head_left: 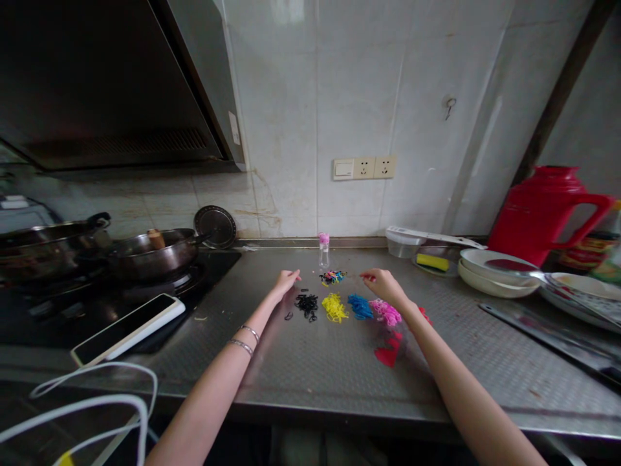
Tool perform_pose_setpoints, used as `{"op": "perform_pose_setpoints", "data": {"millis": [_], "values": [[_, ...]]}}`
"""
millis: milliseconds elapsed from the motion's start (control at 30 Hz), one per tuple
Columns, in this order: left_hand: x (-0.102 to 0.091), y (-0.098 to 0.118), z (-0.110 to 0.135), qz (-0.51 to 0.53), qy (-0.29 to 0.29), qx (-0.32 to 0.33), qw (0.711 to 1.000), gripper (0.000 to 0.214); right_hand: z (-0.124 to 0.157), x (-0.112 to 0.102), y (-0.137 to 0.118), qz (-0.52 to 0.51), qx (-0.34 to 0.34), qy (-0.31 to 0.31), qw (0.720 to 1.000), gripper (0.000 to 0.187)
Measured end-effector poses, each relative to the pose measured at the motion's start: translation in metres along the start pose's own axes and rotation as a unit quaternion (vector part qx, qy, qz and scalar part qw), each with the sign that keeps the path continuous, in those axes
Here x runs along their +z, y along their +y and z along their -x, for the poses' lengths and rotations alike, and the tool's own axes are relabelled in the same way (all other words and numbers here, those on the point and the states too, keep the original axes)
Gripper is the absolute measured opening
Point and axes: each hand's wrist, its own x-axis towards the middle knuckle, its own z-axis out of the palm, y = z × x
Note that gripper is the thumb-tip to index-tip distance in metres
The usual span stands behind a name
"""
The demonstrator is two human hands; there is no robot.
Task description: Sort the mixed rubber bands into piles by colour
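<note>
Small piles of tiny elastic bands lie sorted by colour on the steel counter: black, yellow, blue, pink and red. A mixed-colour pile sits behind them, in front of a small clear bottle with a pink cap. My left hand hovers just left of the mixed pile, fingers curled together, above the black pile. My right hand reaches toward the mixed pile from the right, fingertips pinched on something red and tiny. Two thin bracelets ring my left wrist.
A phone lies on the black hob at left, beside a pan and a wok. White cables loop at the front left. At right stand a red thermos jug, stacked white bowls, a sponge dish.
</note>
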Motion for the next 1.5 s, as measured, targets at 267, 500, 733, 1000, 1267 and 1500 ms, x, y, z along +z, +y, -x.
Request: {"op": "perform_pose_setpoints", "data": {"millis": [267,500,733,1000,1267,1500], "values": [[-0.001,-0.001,-0.001,0.041,-0.012,-0.052,0.998,0.029,-0.017,0.031,-0.029,-0.086,-0.077,-0.044,0.992,0.028],[0.000,-0.002,-0.001,0.037,-0.014,-0.054,0.998,0.020,-0.037,0.061,-0.053,-0.082,-0.096,-0.086,0.988,0.033],[0.002,-0.007,-0.004,0.024,-0.020,-0.034,0.999,0.017,-0.043,0.078,-0.061,-0.013,-0.088,-0.111,0.990,0.039],[0.003,-0.010,-0.005,0.022,-0.025,-0.030,0.999,0.025,-0.042,0.075,-0.054,-0.005,-0.088,-0.098,0.991,0.046],[0.003,-0.006,0.000,0.015,-0.021,-0.024,0.999,0.027,-0.036,0.049,-0.049,-0.109,-0.123,-0.148,0.975,0.049],[0.003,-0.007,0.000,0.010,-0.021,-0.020,1.000,0.023,-0.032,0.027,-0.048,-0.118,-0.104,-0.122,0.980,0.039]]}}
